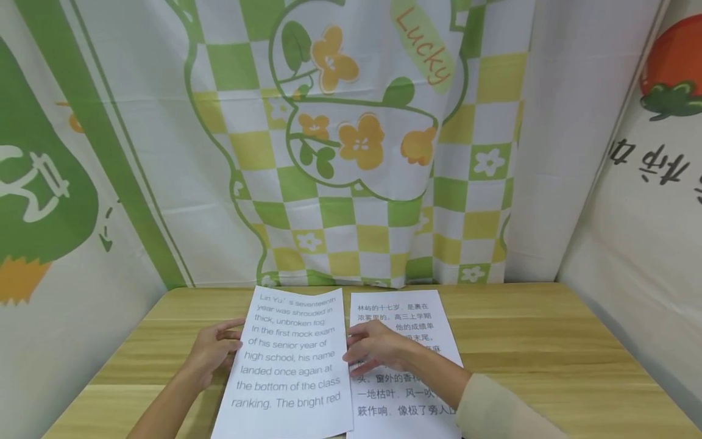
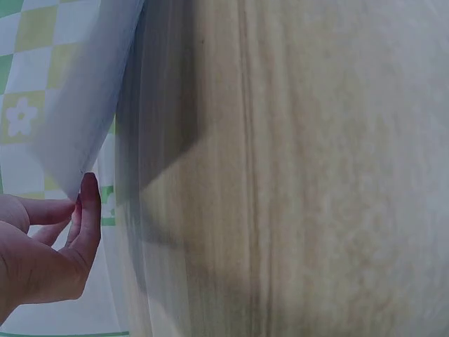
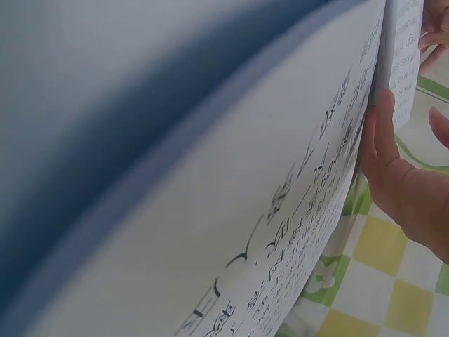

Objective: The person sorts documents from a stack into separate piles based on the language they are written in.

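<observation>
Here, "Lin Yu's" atop English sheet (image 1: 289, 364)

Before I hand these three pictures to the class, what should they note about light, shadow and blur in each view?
Head view: fairly even light, print on the English sheet readable; left wrist view: a dark shadow on the wooden tabletop, which pales toward the right edge; right wrist view: the Chinese sheet blurs along its upper-left edge, its characters looking stretched.

A plain cream sleeve (image 1: 501, 410), near five o'clock in the head view, covers part of the right forearm (image 1: 437, 373); left hand (image 1: 210, 352) and right hand (image 1: 379, 345) are bare.
</observation>
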Tool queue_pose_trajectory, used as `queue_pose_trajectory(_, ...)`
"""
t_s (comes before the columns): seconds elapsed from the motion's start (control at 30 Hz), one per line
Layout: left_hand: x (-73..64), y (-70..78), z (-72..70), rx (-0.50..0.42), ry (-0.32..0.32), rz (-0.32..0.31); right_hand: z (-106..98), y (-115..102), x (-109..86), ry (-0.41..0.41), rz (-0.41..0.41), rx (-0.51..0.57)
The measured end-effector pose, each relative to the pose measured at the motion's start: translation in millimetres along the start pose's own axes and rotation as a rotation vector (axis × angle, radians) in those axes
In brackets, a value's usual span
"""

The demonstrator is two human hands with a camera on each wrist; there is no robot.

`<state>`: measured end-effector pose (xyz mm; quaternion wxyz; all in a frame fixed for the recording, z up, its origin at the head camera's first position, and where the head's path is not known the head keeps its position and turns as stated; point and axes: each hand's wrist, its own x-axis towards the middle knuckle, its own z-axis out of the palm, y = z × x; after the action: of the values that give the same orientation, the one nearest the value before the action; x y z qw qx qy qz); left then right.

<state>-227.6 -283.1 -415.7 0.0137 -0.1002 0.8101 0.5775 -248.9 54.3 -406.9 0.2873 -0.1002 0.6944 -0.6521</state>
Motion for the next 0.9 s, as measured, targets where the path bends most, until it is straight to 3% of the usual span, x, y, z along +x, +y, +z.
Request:
queue_pose_trajectory(0.5,3.6,1.7,-2.9,0.126,0.061,-0.022,6.8,-2.5,1.0,-0.054,-0.017,-0.01)
queue_pose_trajectory(0.9,-0.9,2.7,-10.5,0.165,0.055,-0.068,18.5,-0.9,6.3,-0.076,-0.031,-0.046)
